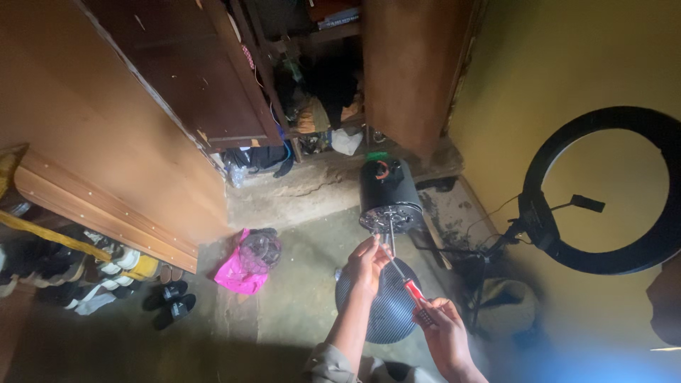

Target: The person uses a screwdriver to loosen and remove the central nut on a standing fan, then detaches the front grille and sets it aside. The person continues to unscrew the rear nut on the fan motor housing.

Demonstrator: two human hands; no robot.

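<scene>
Left hand (pixel 367 264) fingers pinching motor shaft (pixel 391 234); right hand (pixel 441 328) fingers gripping screwdriver (pixel 404 278) (red handle), tip toward fan motor (pixel 388 195).

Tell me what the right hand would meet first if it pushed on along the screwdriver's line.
Probably the fan motor's metal face: the right hand aims its screwdriver there, close past the left hand. Depth is unclear.

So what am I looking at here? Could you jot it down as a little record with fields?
Place: dim room, concrete floor, open wooden wardrobe
Left hand: fingers at the shaft under a black cylindrical motor unit
Right hand: grips a red-handled screwdriver, tip aimed at the unit's metal base
Below the hands: dark round grille
Nearby: pink bag, shoes, ring light by the yellow wall
</scene>
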